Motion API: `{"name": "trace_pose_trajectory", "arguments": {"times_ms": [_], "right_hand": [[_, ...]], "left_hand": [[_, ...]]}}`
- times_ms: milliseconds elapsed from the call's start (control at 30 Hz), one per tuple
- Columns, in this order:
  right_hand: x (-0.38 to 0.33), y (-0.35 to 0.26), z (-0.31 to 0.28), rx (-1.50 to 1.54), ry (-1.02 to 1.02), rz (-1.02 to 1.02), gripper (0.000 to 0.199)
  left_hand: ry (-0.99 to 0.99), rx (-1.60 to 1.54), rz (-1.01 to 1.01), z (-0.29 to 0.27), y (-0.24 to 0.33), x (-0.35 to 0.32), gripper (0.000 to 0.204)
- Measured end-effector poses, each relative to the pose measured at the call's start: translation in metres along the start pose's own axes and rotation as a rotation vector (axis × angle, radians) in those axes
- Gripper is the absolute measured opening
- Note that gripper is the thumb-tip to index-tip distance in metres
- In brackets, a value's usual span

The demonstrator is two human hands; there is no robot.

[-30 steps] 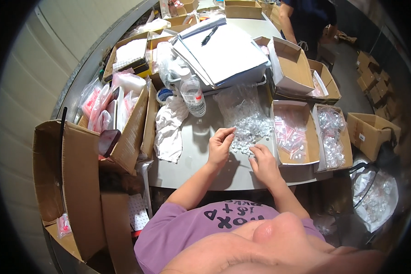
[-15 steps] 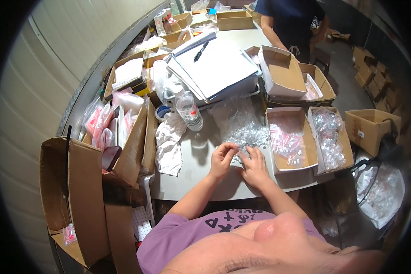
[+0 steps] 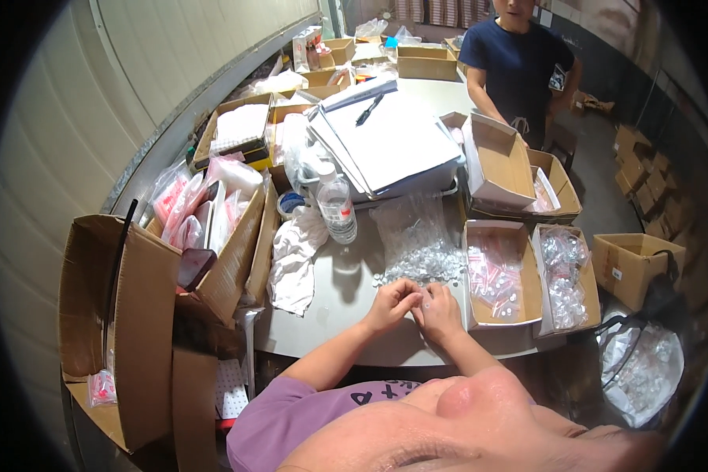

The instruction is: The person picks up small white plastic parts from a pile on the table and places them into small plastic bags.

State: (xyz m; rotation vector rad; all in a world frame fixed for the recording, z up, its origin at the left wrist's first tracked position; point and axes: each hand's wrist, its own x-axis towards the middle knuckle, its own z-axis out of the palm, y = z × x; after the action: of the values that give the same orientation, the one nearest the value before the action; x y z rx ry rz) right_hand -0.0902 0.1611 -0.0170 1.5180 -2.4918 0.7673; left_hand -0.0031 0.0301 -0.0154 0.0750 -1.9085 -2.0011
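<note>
Clear plastic pieces worked at the table's near edge

Clear plastic pieces (image 3: 418, 266) lie heaped on the grey table (image 3: 330, 315), spilling from a clear bag just beyond the hands. Left hand (image 3: 391, 303) and right hand (image 3: 439, 312) meet with curled fingers, fingertips pinched together on something too small to make out. A plastic water bottle (image 3: 338, 208) stands to the left of the heap, a white cloth (image 3: 295, 256) beside it. To the right, an open cardboard box (image 3: 495, 275) holds small pink-filled bags. Another person in a dark shirt (image 3: 518, 63) stands across the table.
</note>
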Motion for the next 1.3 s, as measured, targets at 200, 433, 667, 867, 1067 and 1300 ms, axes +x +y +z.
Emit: {"name": "trace_pose_trajectory", "arguments": {"times_ms": [200, 433, 667, 867, 1067, 1300], "right_hand": [[0.008, 0.005, 0.002, -0.034, -0.005, -0.016, 0.018], [0.009, 0.016, 0.008, -0.012, 0.074, -0.011, 0.016], [0.009, 0.014, 0.005, 0.018, 0.135, -0.017, 0.013], [0.011, 0.019, 0.008, 0.072, 0.217, -0.027, 0.008], [0.016, 0.015, 0.005, 0.091, 0.209, 0.009, 0.007], [0.021, 0.016, 0.004, 0.182, 0.3, 0.029, 0.007]], "left_hand": [[0.092, 0.029, 0.061, 0.004, -0.002, 0.001, 0.006], [0.152, 0.266, 0.173, 0.004, 0.003, 0.008, 0.008], [0.16, 0.191, -0.04, 0.005, -0.002, 0.001, 0.014], [0.231, 0.092, -0.04, 0.003, -0.003, 0.005, 0.012], [0.138, 0.173, 0.117, -0.001, 0.001, 0.008, 0.017], [0.175, -0.012, -0.111, -0.003, 0.005, 0.004, 0.01]]}}
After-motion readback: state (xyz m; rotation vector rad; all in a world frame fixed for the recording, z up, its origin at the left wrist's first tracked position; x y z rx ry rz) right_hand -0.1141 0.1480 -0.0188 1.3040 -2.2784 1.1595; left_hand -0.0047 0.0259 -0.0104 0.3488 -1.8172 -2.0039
